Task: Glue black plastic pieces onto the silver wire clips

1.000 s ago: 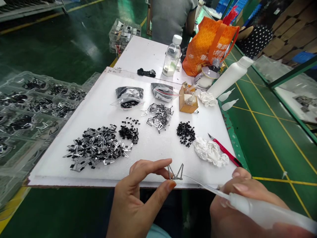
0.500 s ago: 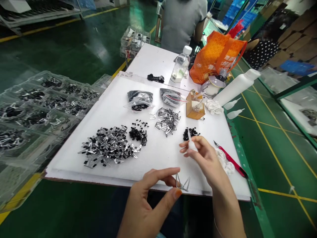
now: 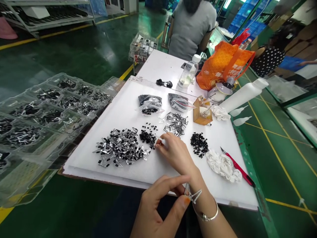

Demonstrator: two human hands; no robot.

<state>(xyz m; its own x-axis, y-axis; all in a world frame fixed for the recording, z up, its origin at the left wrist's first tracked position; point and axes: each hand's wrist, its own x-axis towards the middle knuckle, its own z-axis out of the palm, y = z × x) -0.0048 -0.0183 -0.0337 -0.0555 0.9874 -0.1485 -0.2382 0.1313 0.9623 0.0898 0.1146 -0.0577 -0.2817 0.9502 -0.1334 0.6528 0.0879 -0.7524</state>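
Between thumb and forefinger, my left hand (image 3: 160, 208) pinches a small bent metal wire piece (image 3: 195, 195) near the table's front edge. My right hand (image 3: 176, 152) is closed around a small white dropper bottle (image 3: 162, 140), mostly hidden by the fingers. Its tip reaches a pile of tiny black parts (image 3: 147, 137); whether it touches one I cannot tell. Left of that lies a large heap of metal pieces with black ends (image 3: 121, 147). Behind the right hand are bare metal pieces (image 3: 177, 123), and to its right another pile of black parts (image 3: 199, 144).
Crumpled white tissue (image 3: 223, 167) and a red craft knife (image 3: 239, 168) lie on the right. Farther back are bagged parts (image 3: 150, 103), a wooden box (image 3: 201, 114), a clear bottle (image 3: 188, 73) and an orange bag (image 3: 220, 67). Divided plastic trays (image 3: 49, 114) stand left. Two people are beyond.
My right hand has moved left with the dropper bottle, from the right black pile to the one beside the large heap. My left hand still pinches the wire piece. The view has shifted slightly.
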